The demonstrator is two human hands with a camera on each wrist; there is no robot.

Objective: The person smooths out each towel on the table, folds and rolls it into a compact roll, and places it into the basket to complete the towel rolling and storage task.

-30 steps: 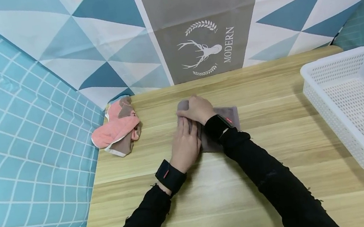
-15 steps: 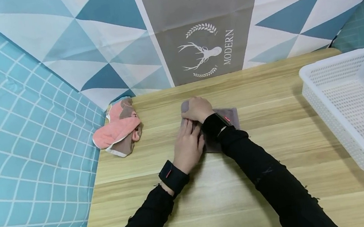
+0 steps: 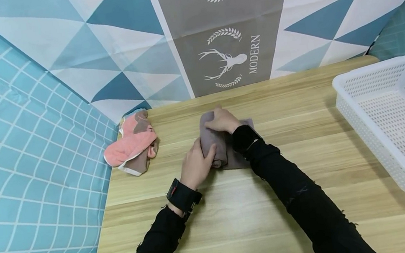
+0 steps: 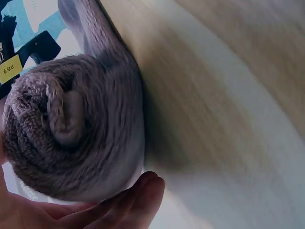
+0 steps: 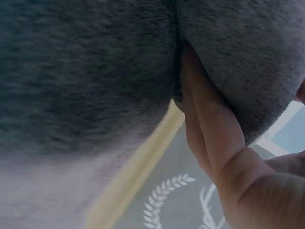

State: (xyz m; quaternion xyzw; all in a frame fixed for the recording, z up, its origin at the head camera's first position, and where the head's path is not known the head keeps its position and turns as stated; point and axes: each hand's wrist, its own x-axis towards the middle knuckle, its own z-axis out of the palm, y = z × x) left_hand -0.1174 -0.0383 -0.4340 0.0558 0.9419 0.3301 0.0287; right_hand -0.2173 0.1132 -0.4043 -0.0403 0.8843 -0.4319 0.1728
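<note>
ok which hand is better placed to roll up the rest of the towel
Likely the left hand: it holds the outer side of the towel roll, while the right hand reaches across the flat part.

Wide lane over bare tabletop (image 3: 300, 123) between grey towel (image 3: 213, 142) and white basket (image 3: 377, 144), whose raised wall bounds it at right; narrower lane at left, limited by pink cloth (image 3: 129, 148). Left hand (image 3: 195, 166) and right hand (image 3: 222, 121) obstruct the towel's left side and far end; near approach free between the sleeves (image 3: 301, 190).
</note>
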